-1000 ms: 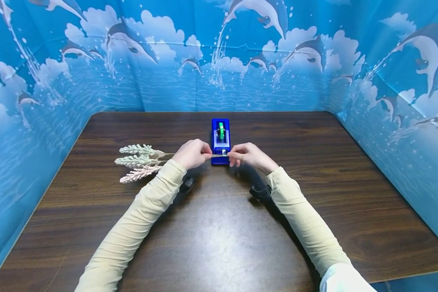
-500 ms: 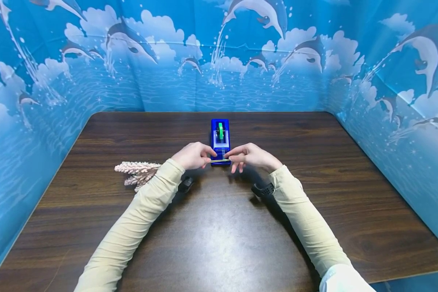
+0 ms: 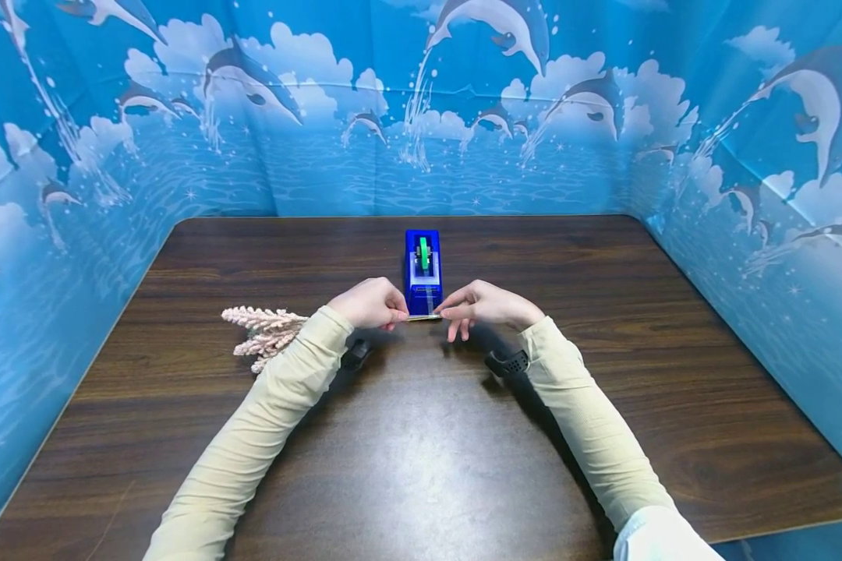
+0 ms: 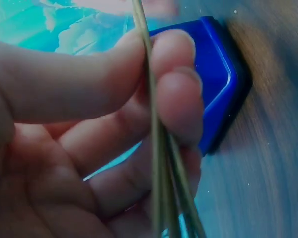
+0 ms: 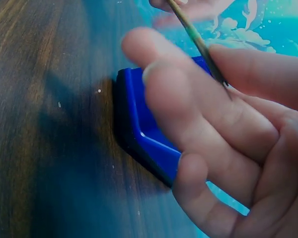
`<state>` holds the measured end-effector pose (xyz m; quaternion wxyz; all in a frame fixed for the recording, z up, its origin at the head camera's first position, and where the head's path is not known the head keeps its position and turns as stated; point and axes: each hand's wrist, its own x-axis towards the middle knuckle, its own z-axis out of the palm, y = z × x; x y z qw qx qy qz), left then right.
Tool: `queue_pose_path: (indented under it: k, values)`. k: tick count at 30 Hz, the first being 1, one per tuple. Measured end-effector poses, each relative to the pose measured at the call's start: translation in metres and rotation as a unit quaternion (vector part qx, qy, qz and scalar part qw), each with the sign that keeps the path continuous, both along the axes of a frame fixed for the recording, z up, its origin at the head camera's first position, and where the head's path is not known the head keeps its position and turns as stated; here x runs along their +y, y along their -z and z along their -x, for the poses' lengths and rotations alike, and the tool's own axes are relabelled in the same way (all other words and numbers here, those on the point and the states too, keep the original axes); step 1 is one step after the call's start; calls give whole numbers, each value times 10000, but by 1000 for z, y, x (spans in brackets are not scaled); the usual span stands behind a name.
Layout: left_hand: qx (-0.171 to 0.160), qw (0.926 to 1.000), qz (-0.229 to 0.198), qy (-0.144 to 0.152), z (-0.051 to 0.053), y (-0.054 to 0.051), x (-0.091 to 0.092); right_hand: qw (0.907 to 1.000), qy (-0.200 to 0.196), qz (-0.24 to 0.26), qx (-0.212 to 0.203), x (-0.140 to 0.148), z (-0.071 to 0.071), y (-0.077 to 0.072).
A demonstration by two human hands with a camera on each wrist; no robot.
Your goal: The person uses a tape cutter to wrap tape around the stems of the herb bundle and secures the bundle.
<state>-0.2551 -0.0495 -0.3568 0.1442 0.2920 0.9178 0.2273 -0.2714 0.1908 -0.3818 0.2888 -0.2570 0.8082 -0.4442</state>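
My left hand point(image 3: 370, 302) pinches a thin bundle of stems point(image 4: 159, 148) between thumb and fingertips. Pinkish artificial flower sprigs point(image 3: 265, 335) stick out to its left, partly behind the sleeve. At the other end of the stems, my right hand point(image 3: 487, 304) pinches the tips between thumb and index finger, its other fingers loose. Between the hands, the stems lie across the front end of a blue tape dispenser point(image 3: 422, 282). A clear tape strip point(image 3: 430, 302) appears to run from the dispenser down to the stems.
The dispenser's green tape roll point(image 3: 424, 253) faces up behind the hands. All this is on a dark wood-grain table point(image 3: 421, 436). A blue dolphin-print curtain point(image 3: 421, 179) surrounds its back and sides. Black wrist straps point(image 3: 507, 365) hang under both wrists.
Both hands have brought the stems slightly toward me, to the dispenser's front end. The bundle has turned: pale green sprigs showed beside a pink one before, now only pinkish ones show.
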Motion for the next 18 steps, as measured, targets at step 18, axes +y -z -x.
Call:
queue_pose_path:
  k: [18]
  values:
    - [701, 9944, 32, -784, -2, -1, 1, 9993, 174, 43, 330, -6, 1, 2]
